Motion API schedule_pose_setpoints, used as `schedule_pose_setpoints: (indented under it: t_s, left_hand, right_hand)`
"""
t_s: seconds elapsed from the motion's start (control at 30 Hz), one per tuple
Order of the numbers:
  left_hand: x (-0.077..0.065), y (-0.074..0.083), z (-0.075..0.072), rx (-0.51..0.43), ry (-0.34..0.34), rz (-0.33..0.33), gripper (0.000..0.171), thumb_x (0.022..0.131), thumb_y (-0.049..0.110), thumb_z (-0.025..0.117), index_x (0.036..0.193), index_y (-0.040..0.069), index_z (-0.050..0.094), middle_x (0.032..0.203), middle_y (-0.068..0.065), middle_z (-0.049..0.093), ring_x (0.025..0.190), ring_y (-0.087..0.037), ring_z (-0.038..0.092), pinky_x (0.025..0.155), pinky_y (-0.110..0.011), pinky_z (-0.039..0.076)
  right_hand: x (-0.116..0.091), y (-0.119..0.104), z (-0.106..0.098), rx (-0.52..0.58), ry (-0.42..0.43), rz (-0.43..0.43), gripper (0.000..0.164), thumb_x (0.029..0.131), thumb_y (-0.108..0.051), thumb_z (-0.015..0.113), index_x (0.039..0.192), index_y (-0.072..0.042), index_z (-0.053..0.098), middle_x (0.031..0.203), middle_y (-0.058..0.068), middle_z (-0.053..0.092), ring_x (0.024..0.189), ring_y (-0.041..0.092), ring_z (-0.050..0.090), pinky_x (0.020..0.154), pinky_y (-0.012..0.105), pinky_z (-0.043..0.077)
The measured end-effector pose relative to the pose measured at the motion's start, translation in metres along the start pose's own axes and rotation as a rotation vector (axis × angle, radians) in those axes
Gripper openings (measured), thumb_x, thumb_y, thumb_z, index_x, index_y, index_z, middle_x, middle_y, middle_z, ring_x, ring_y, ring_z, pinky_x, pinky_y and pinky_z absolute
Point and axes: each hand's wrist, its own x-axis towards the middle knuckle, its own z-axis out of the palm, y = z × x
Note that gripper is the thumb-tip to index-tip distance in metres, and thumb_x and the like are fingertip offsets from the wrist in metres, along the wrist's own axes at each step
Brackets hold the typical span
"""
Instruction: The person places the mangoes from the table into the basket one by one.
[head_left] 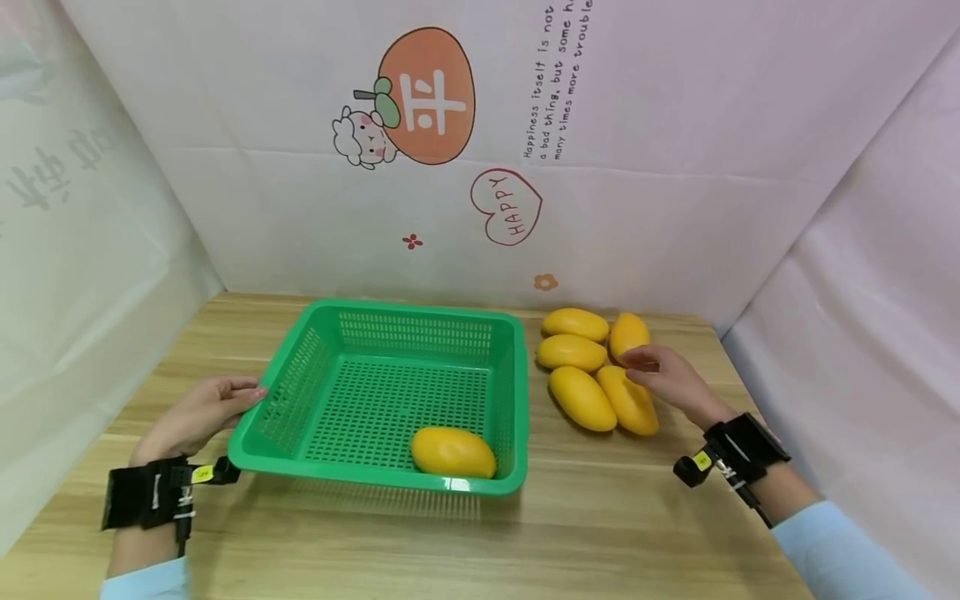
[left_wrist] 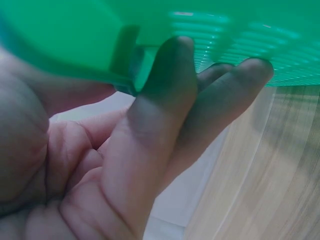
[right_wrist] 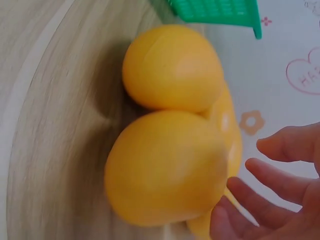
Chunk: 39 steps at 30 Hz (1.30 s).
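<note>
In the basket, mango points sideways.

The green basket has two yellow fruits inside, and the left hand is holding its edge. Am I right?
Almost! The green basket has just one yellow fruit inside, not two; the head view shows that. And yes, the left hand is holding its edge.

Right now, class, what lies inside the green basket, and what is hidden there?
One yellow mango lies in the near right corner of the green basket. The slotted floor shows elsewhere; the patch beneath the mango is covered.
</note>
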Motion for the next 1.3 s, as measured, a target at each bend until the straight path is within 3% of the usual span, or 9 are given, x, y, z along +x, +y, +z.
schedule_pose_setpoints:
  t_s: [0.23,0.47,0.63,0.8,0.87,0.97,1.03,1.17,1.3]
  left_hand:
    - [0.000,-0.002,0.000,-0.004,0.004,-0.002,0.066,0.100,0.033,0.044,0.138,-0.018,0.025,0.134,-0.036,0.040,0.110,-0.010,0.057,0.089,-0.026,0.052]
    - [0.001,-0.001,0.000,0.029,0.001,-0.003,0.068,0.100,0.034,0.042,0.139,-0.018,0.022,0.137,-0.037,0.035,0.122,-0.033,0.046,0.092,-0.029,0.051]
    - [0.002,-0.001,0.000,0.012,0.000,-0.008,0.067,0.100,0.033,0.043,0.139,-0.017,0.022,0.136,-0.036,0.038,0.118,-0.028,0.051,0.091,-0.028,0.051]
    - [0.002,0.000,0.000,0.018,0.001,-0.007,0.068,0.100,0.034,0.043,0.139,-0.018,0.021,0.136,-0.037,0.037,0.120,-0.031,0.050,0.091,-0.029,0.051]
    - [0.002,-0.001,0.000,0.007,-0.003,-0.003,0.068,0.100,0.033,0.043,0.139,-0.018,0.021,0.136,-0.037,0.037,0.117,-0.024,0.054,0.091,-0.028,0.051]
    - [0.002,-0.002,0.001,-0.003,-0.002,-0.006,0.068,0.100,0.033,0.043,0.139,-0.017,0.021,0.136,-0.037,0.037,0.116,-0.020,0.054,0.092,-0.028,0.051]
    - [0.002,-0.002,0.001,0.005,-0.001,-0.005,0.068,0.100,0.033,0.043,0.140,-0.018,0.020,0.138,-0.037,0.035,0.120,-0.026,0.050,0.092,-0.028,0.050]
    - [0.001,-0.001,0.000,0.047,0.004,-0.007,0.069,0.100,0.035,0.041,0.139,-0.018,0.020,0.140,-0.036,0.031,0.128,-0.044,0.033,0.094,-0.030,0.049]
    - [0.002,-0.002,-0.001,0.038,-0.001,-0.003,0.068,0.100,0.034,0.042,0.139,-0.017,0.022,0.139,-0.036,0.034,0.123,-0.033,0.045,0.092,-0.029,0.050]
  right_hand:
    - [0.004,0.020,0.001,0.020,-0.022,0.022,0.045,0.094,-0.020,0.057,0.129,0.007,0.048,0.128,0.028,0.050,0.113,0.041,0.052,0.085,0.040,0.053]
    - [0.006,0.025,0.000,0.073,-0.146,0.141,0.063,0.092,-0.040,0.056,0.135,0.004,0.041,0.131,0.030,0.045,0.110,0.032,0.055,0.081,0.039,0.055]
    - [0.007,0.027,0.001,0.125,-0.230,0.245,0.077,0.090,-0.049,0.056,0.141,0.002,0.030,0.139,0.032,0.035,0.115,0.035,0.052,0.085,0.042,0.054]
    - [0.008,0.030,0.003,0.169,-0.296,0.292,0.089,0.087,-0.054,0.057,0.145,0.004,0.021,0.146,0.032,0.021,0.125,0.043,0.042,0.086,0.046,0.053]
    - [0.008,0.030,0.005,0.184,-0.318,0.293,0.092,0.087,-0.054,0.057,0.145,0.006,0.019,0.146,0.033,0.019,0.126,0.043,0.040,0.087,0.047,0.053]
    - [0.009,0.030,0.008,0.195,-0.324,0.286,0.090,0.087,-0.053,0.058,0.144,0.006,0.023,0.143,0.031,0.026,0.119,0.035,0.045,0.087,0.044,0.053]
    - [0.011,0.029,0.009,0.196,-0.321,0.275,0.086,0.087,-0.052,0.059,0.143,0.005,0.028,0.138,0.027,0.035,0.112,0.028,0.048,0.084,0.041,0.054]
    - [0.014,0.030,0.010,0.218,-0.313,0.284,0.074,0.087,-0.050,0.059,0.137,0.001,0.041,0.106,0.013,0.049,0.086,0.018,0.049,0.072,0.031,0.052]
    - [0.012,0.032,0.010,0.244,-0.313,0.283,0.070,0.089,-0.049,0.058,0.137,0.000,0.042,0.102,0.008,0.050,0.085,0.016,0.050,0.073,0.031,0.053]
